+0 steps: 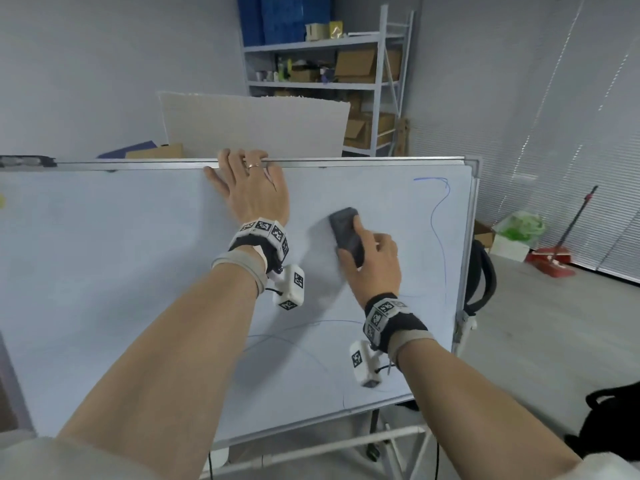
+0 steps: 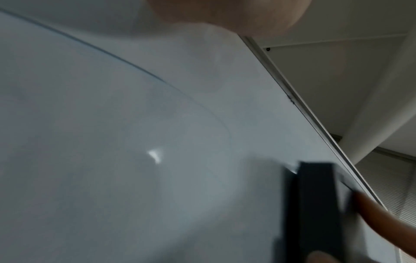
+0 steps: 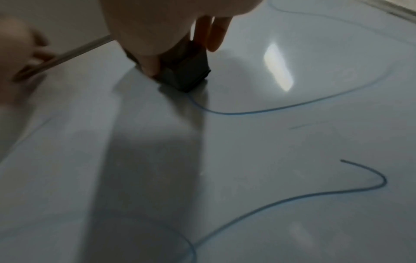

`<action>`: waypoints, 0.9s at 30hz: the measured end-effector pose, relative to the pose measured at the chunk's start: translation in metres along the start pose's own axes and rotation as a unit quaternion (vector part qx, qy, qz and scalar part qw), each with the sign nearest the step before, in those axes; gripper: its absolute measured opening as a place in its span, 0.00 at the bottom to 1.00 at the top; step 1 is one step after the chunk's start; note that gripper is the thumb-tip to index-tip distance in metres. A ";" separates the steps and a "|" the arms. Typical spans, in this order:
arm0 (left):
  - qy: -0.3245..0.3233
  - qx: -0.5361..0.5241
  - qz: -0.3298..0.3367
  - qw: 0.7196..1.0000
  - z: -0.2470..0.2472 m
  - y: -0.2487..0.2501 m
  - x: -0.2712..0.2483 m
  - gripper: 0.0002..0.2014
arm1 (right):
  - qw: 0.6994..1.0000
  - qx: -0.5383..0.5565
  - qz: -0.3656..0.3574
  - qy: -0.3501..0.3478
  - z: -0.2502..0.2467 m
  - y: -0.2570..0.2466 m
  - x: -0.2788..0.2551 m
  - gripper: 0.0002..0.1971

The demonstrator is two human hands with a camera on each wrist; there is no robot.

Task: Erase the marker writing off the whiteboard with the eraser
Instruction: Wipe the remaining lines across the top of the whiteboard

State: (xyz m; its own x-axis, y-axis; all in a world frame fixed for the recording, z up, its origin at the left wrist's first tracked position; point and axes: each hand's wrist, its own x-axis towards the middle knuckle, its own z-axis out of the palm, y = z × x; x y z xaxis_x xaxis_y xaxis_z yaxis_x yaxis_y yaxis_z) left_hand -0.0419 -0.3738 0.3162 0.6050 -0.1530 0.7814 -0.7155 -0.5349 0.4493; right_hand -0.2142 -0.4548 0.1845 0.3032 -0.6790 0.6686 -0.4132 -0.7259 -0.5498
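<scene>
A large whiteboard [image 1: 104, 254] on a stand tilts before me. Blue marker lines [image 1: 437, 220] run down its right side and curve along the bottom right [image 1: 322, 322]. My right hand [image 1: 372, 261] grips a dark grey eraser [image 1: 346, 233] and presses it flat on the board right of centre. In the right wrist view the eraser [image 3: 186, 71] sits at the end of a blue line [image 3: 270, 111]. My left hand [image 1: 251, 188] lies on the board with its fingers hooked over the top frame [image 1: 346, 163]. The eraser [image 2: 315, 204] also shows in the left wrist view.
A metal shelf [image 1: 329, 81] with cardboard boxes stands behind the board, beside a white panel [image 1: 256, 124]. A red dustpan and broom [image 1: 554, 261] lie on the floor at right. A black bag [image 1: 609, 420] sits lower right. The stand's legs [image 1: 381, 441] run below the board.
</scene>
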 end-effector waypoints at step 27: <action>-0.029 -0.005 0.090 0.996 0.056 0.139 -0.062 0.19 | 0.997 -0.006 0.055 0.053 -0.102 0.090 0.092 0.32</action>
State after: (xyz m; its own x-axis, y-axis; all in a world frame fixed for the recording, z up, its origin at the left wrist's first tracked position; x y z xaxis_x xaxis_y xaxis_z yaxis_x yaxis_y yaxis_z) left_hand -0.1593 -0.4853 0.3061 0.4862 -0.2928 0.8233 -0.8167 -0.4873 0.3090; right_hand -0.3107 -0.5712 0.2476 0.1628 -0.7385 0.6543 -0.4498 -0.6458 -0.6169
